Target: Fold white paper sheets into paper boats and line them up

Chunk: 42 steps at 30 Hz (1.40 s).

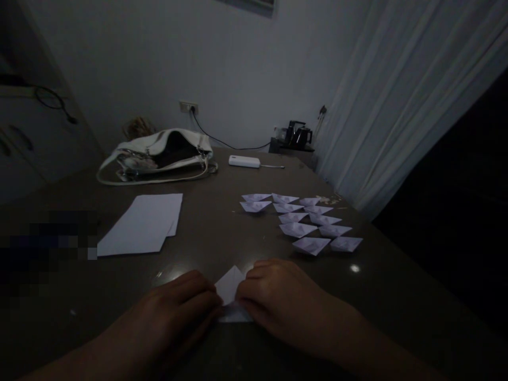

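Note:
A partly folded sheet of white paper point(230, 286) lies on the table in front of me, its pointed top facing away and a flat strip along its near edge. My left hand point(180, 301) grips its left side with the fingers pressed together. On the right side my right hand point(273, 291) is closed over the paper, fingers curled. The hands cover both side corners of the sheet. Beyond my right hand, several folded paper boats point(298, 229) stand in rows.
Loose white sheets point(138, 225) lie at the left. Farther back are an open white handbag point(166, 153) and a white power bank point(244, 161) with a short cable. A black kettle point(301, 136) stands by the wall, beside a pale curtain point(357, 106) on the right.

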Tool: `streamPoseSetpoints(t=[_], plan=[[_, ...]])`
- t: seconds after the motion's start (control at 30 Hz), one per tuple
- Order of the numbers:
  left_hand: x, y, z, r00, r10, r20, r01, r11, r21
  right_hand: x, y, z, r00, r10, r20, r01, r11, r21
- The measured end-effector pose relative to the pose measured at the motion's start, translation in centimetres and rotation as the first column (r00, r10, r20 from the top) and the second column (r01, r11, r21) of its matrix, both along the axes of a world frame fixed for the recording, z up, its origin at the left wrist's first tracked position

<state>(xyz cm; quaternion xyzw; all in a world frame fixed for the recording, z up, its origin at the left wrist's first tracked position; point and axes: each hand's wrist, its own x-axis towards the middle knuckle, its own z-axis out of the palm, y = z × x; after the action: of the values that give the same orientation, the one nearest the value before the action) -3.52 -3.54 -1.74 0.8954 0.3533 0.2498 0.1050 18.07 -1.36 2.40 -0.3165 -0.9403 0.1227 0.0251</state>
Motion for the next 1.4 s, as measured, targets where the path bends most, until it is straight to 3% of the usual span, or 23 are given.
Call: streamPoseSetpoints(t=[0.2, 0.53, 0.8, 1.0, 1.4], plan=[[-0.2, 0.7, 0.0, 0.999, 0.047, 0.008, -0.045, 0.987, -0.154, 0.1, 0.3, -0.7, 0.995, -0.06, -0.078, 0.057, 0.997, -0.045], [-0.1, 0.8, -0.1, 0.991, 0.114, 0.074, -0.095, 0.971, -0.221, -0.1, 0.9, -2.1, 0.97, -0.156, -0.184, 0.144, 0.987, -0.078], [0.2, 1.0, 0.2, 0.985, 0.169, 0.041, -0.147, 0.937, -0.316, -0.3, 1.3, -2.8, 0.954, -0.177, -0.241, 0.15, 0.981, -0.127], [0.5, 1.1, 0.5, 0.98, 0.189, 0.067, -0.159, 0.936, -0.314, -0.4, 1.5, -3.2, 0.947, -0.206, -0.247, 0.175, 0.974, -0.142], [0.0, 1.3, -0.2, 0.983, 0.181, 0.021, -0.167, 0.94, -0.297, -0.5, 1.4, -2.9, 0.941, -0.223, -0.255, 0.179, 0.967, -0.183]])
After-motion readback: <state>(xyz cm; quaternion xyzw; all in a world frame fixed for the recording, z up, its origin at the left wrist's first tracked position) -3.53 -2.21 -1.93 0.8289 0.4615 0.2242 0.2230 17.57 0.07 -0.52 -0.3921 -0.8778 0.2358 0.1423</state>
